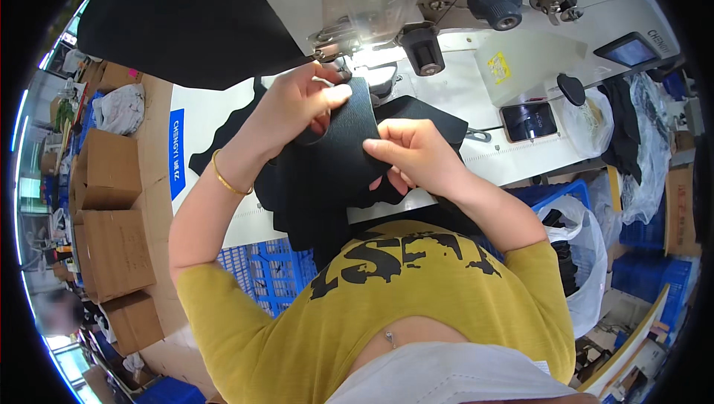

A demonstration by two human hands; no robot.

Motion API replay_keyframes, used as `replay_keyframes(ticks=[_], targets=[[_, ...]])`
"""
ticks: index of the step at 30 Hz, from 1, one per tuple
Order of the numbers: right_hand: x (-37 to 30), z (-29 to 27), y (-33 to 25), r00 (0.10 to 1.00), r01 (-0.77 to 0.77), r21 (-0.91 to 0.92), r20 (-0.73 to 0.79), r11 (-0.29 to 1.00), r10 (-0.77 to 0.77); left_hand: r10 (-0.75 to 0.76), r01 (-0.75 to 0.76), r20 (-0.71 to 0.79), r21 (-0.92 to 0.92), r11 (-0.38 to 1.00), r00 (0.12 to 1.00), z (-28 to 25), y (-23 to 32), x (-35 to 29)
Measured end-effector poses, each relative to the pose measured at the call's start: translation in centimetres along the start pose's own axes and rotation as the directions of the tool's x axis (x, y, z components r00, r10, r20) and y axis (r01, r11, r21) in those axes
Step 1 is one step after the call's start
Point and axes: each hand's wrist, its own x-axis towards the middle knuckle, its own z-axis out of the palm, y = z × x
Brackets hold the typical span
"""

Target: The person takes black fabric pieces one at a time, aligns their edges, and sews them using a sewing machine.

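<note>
My left hand (pixel 303 101) pinches the upper left edge of a black leather-like piece (pixel 348 133), close to the lit needle area of a sewing machine (pixel 513 47). A curved cut edge shows just below its fingers. On the other side, my right hand (pixel 418 153) grips the same piece along its right edge, thumb on top and fingers curled underneath. The piece hangs toward the table's front edge. Under and around it lie more black pieces (pixel 428 118), their outlines wavy or angular. The machine's presser foot is partly hidden behind my left fingers.
Right of the work lie scissors with grey handles (pixel 477 135) and a phone (pixel 529 121) on the white table (pixel 223 214). A blue crate (pixel 269 274) stands below the table. Cardboard boxes (pixel 111 255) line the left; a white plastic bag (pixel 591 270) sits at the right.
</note>
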Motion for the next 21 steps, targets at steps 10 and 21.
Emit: replay_keyframes(ticks=[10, 21], targets=[[1.6, -0.8, 0.1, 0.999, 0.019, 0.067, 0.048, 0.998, -0.022, -0.014, -0.022, -0.196, -0.177, 0.984, 0.98, 0.8, -2.2, 1.5], [1.9, -1.3, 0.6, 0.998, 0.036, 0.056, 0.059, 0.998, -0.039, -0.027, -0.032, -0.212, -0.27, 0.962, 0.977, 1.1, -2.5, 1.6]])
